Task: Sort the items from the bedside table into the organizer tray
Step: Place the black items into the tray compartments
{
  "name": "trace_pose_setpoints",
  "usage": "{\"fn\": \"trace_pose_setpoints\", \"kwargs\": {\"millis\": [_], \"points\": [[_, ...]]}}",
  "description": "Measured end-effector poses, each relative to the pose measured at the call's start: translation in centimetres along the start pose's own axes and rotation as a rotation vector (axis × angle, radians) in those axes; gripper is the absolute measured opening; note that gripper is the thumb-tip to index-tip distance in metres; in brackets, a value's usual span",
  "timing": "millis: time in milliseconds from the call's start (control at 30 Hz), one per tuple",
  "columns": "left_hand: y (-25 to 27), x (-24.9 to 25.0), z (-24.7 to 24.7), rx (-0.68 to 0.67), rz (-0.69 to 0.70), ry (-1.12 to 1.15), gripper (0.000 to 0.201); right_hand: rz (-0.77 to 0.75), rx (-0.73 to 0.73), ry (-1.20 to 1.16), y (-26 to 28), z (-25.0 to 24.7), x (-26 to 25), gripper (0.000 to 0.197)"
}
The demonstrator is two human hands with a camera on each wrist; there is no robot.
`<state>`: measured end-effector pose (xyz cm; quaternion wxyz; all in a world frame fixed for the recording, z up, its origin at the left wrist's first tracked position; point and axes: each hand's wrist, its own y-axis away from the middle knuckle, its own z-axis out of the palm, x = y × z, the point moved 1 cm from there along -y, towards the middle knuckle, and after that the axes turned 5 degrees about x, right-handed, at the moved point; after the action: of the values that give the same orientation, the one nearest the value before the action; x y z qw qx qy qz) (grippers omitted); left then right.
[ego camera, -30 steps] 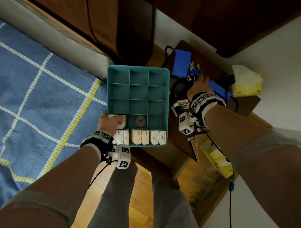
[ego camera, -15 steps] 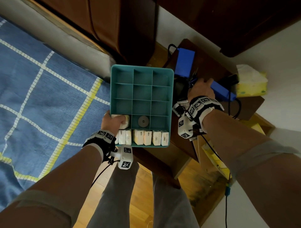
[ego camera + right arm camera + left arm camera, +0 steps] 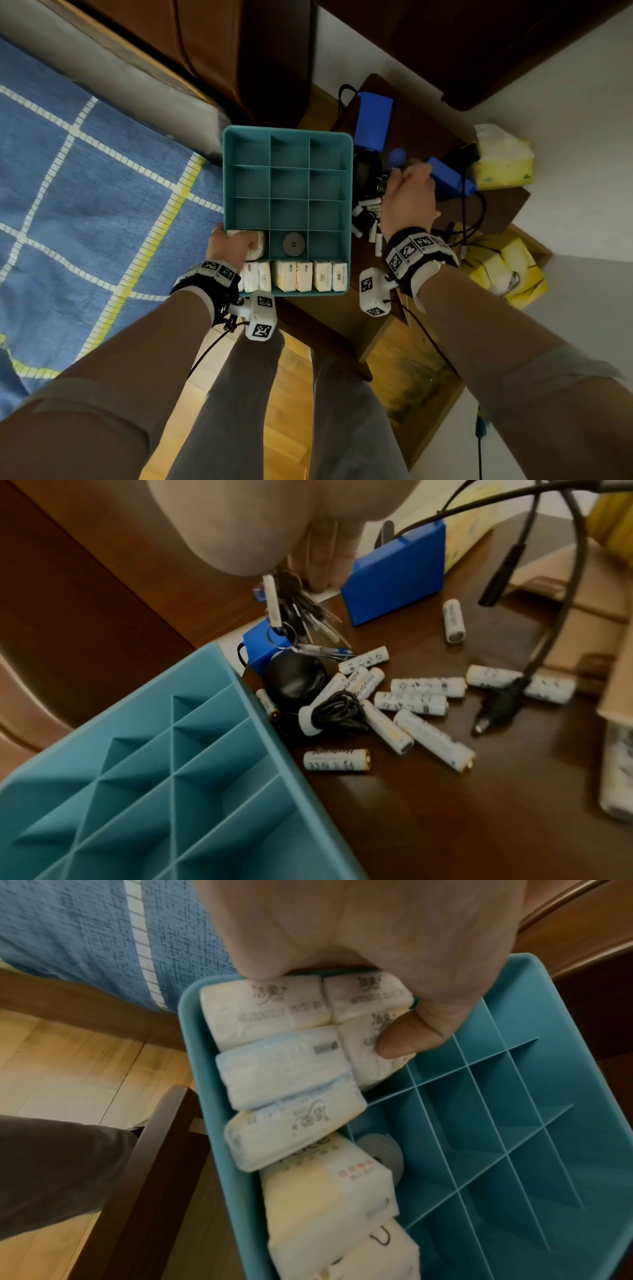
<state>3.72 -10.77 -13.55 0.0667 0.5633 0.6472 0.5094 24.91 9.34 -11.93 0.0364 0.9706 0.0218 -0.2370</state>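
Note:
A teal organizer tray [image 3: 350, 192] with many square compartments is held beside the bedside table [image 3: 489, 209]. My left hand [image 3: 233, 245] grips its near left corner, the thumb [image 3: 404, 1042] pressing on a tissue pack. Small tissue packs [image 3: 298, 281] fill the near row, and a grey disc [image 3: 294, 244] lies in one compartment. My right hand [image 3: 407, 192] is over the table and pinches a bunch of keys [image 3: 298, 610], which hangs from its fingers with a blue fob [image 3: 397, 157]. Several white batteries [image 3: 411, 696] lie loose on the table.
Two blue boxes [image 3: 373, 123] [image 3: 448, 178], a black round item with a coiled cable [image 3: 294, 680] and black cords [image 3: 507, 696] share the table. A yellow tissue box [image 3: 503, 161] sits at its far right, a yellow bag [image 3: 507, 270] below. The bed's blue blanket [image 3: 85, 188] is left.
My right hand has closed on the keys next to the blue boxes and raised them off the table. My left hand still holds the tray in the same grip.

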Motion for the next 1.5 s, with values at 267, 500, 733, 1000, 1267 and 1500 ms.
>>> {"fn": "trace_pose_setpoints", "kwargs": {"millis": [267, 500, 733, 1000, 1267, 1500], "points": [[0.3, -0.5, 0.1, -0.018, -0.002, 0.013, 0.054, 0.069, 0.021, -0.304, 4.9, -2.3, -0.8, 0.017], [0.8, -1.2, 0.1, -0.022, 0.005, 0.013, 0.047, 0.033, -0.072, -0.36, 9.3, -3.0, -1.9, 0.017], [0.9, -1.8, 0.0, -0.045, 0.02, 0.023, 0.044, -0.048, -0.253, -0.261, 12.3, -1.2, -0.7, 0.02], [1.1, -2.3, 0.1, -0.041, 0.008, 0.051, 0.053, -0.218, -0.311, 0.125, 12.9, 0.0, 0.7, 0.017], [1.2, -2.4, 0.1, -0.047, -0.014, 0.049, 0.055, -0.23, -0.393, 0.28, 11.8, 0.0, -0.9, 0.022], [1.3, -2.4, 0.1, -0.044, -0.029, 0.038, 0.054, -0.246, -0.523, 0.357, 10.4, 0.2, -1.1, 0.019]]}}
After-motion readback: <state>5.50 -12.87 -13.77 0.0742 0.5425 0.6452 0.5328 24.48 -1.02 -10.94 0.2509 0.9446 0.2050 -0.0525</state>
